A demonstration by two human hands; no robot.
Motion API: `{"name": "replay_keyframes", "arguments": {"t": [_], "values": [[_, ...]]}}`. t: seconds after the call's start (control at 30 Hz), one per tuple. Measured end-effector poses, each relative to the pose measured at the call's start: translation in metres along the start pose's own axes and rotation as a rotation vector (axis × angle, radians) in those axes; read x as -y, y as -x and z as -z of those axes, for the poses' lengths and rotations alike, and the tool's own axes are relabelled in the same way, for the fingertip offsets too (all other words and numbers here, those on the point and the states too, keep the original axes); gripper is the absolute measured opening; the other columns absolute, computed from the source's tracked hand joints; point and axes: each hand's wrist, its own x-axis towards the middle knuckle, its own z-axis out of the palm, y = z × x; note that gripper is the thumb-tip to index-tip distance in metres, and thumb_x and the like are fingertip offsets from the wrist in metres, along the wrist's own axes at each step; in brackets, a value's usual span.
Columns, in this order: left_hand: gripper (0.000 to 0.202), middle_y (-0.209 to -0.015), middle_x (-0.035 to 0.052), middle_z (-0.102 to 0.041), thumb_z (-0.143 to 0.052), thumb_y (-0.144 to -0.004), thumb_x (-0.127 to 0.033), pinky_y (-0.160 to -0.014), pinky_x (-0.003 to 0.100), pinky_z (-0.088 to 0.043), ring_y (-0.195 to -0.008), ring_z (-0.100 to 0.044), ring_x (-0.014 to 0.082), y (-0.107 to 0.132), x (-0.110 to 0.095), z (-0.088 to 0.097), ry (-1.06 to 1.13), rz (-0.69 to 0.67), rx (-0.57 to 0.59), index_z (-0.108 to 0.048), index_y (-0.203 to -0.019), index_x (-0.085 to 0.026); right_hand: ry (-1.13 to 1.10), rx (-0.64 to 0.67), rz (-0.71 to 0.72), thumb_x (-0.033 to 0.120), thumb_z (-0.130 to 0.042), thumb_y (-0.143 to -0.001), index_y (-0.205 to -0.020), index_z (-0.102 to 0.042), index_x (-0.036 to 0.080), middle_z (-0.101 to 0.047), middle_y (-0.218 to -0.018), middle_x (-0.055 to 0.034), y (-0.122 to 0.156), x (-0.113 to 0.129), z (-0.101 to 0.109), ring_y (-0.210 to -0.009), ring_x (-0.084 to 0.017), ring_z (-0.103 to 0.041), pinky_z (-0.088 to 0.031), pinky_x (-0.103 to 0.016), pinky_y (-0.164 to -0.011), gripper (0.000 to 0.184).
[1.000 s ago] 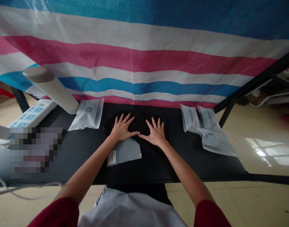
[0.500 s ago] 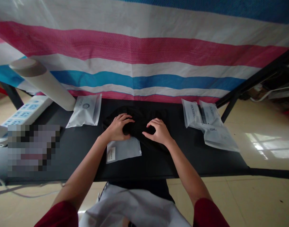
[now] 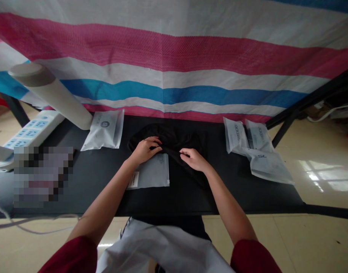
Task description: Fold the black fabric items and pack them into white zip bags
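The left hand point(image 3: 145, 150) and right hand point(image 3: 194, 159) hold the black garment point(image 3: 174, 138) in narrow fingertip grips, its gathered fold touching the frosted plastic bag point(image 3: 152, 172).

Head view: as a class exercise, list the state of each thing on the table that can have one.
left hand, pinching the black cloth
right hand, pinching the black cloth
black cloth, bunched, folded over
grey plastic pouch, flat
beige tube, tilted
power strip, visible sockets unused
printed bags, overlapping

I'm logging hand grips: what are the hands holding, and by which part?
The left hand and right hand seem to grip the black cloth garment by its folded near edge, a little apart.
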Motion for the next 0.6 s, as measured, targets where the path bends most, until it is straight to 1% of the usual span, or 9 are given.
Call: {"name": "replay_keyframes", "arguments": {"t": [0.07, 0.13, 0.2, 0.3, 0.37, 0.43, 0.5, 0.53, 0.6], "values": [[0.034, -0.101, 0.0055, -0.072, -0.051, -0.091, -0.043, -0.102, 0.041, -0.048, -0.118, -0.06, 0.0247, 0.0, -0.003, -0.001, -0.004, 0.007, -0.02, -0.072, -0.075, -0.022, -0.138, -0.052, -0.054, 0.032, -0.046, -0.093, -0.094, -0.071, 0.017, -0.069, -0.082, -0.0029, -0.003, -0.006, 0.003, -0.08, -0.018, -0.064, -0.048, -0.029, -0.073, 0.029], [0.035, -0.101, 0.0055, -0.072, -0.05, -0.091, -0.043, -0.101, 0.04, -0.048, -0.118, -0.06, 0.0255, 0.0, -0.008, -0.003, -0.029, 0.023, -0.038, -0.07, -0.071, -0.021, -0.216, -0.089, -0.094, 0.039, -0.043, -0.096, -0.103, -0.071, 0.018, -0.07, -0.082, -0.0031, -0.004, -0.009, 0.005, -0.081, -0.018, -0.065, -0.049, -0.03, -0.076, 0.035], [0.033, -0.102, 0.0066, -0.071, -0.052, -0.089, -0.042, -0.1, 0.041, -0.049, -0.119, -0.059, 0.0273, 0.0, -0.013, -0.004, -0.08, 0.049, -0.055, -0.068, -0.07, -0.02, -0.251, -0.092, -0.101, 0.042, -0.042, -0.097, -0.108, -0.07, 0.019, -0.07, -0.081, -0.0032, -0.004, -0.01, 0.007, -0.081, -0.017, -0.066, -0.05, -0.031, -0.079, 0.038], [0.028, -0.105, 0.0094, -0.068, -0.055, -0.084, -0.043, -0.098, 0.041, -0.049, -0.117, -0.059, 0.0299, 0.002, -0.022, -0.005, -0.152, 0.069, -0.046, -0.065, -0.073, -0.018, -0.253, -0.081, -0.073, 0.042, -0.046, -0.096, -0.108, -0.069, 0.017, -0.072, -0.084, -0.0045, -0.003, -0.01, 0.009, -0.082, -0.018, -0.067, -0.051, -0.032, -0.079, 0.036], [0.026, -0.106, 0.0099, -0.065, -0.056, -0.08, -0.044, -0.103, 0.045, -0.045, -0.118, -0.058, 0.0316, 0.003, -0.027, -0.004, -0.177, 0.051, -0.008, -0.064, -0.08, -0.019, -0.218, -0.106, -0.053, 0.04, -0.05, -0.093, -0.106, -0.069, 0.017, -0.072, -0.084, -0.0051, -0.003, -0.011, 0.008, -0.081, -0.019, -0.068, -0.052, -0.032, -0.078, 0.032], [0.031, -0.11, 0.0097, -0.062, -0.058, -0.077, -0.047, -0.111, 0.053, -0.035, -0.123, -0.054, 0.0346, 0.005, -0.029, -0.002, -0.197, 0.02, 0.047, -0.064, -0.089, -0.019, -0.127, -0.168, -0.032, 0.036, -0.055, -0.09, -0.104, -0.069, 0.017, -0.073, -0.084, -0.0053, -0.004, -0.012, 0.006, -0.08, -0.019, -0.069, -0.052, -0.031, -0.076, 0.027], [0.042, -0.117, 0.0106, -0.059, -0.063, -0.074, -0.051, -0.113, 0.061, -0.025, -0.131, -0.044, 0.0397, 0.007, -0.029, 0.001, -0.215, -0.002, 0.111, -0.064, -0.102, -0.02, -0.014, -0.225, -0.013, 0.034, -0.057, -0.088, -0.1, -0.071, 0.018, -0.074, -0.084, -0.0053, -0.004, -0.013, 0.003, -0.077, -0.019, -0.069, -0.052, -0.03, -0.072, 0.024], [0.049, -0.121, 0.0114, -0.057, -0.066, -0.071, -0.053, -0.113, 0.064, -0.022, -0.135, -0.038, 0.0423, 0.008, -0.028, 0.002, -0.217, -0.008, 0.145, -0.063, -0.108, -0.02, 0.03, -0.237, -0.006, 0.033, -0.058, -0.088, -0.099, -0.071, 0.019, -0.074, -0.084, -0.0051, -0.004, -0.014, 0.002, -0.076, -0.019, -0.069, -0.051, -0.03, -0.07, 0.023], [0.063, -0.13, 0.0121, -0.053, -0.072, -0.065, -0.055, -0.113, 0.065, -0.02, -0.14, -0.029, 0.0456, 0.008, -0.025, 0.006, -0.206, -0.017, 0.207, -0.062, -0.117, -0.022, 0.072, -0.25, 0.009, 0.034, -0.056, -0.088, -0.098, -0.072, 0.02, -0.074, -0.084, -0.0049, -0.004, -0.014, 0.002, -0.075, -0.019, -0.069, -0.052, -0.03, -0.067, 0.023]]}}
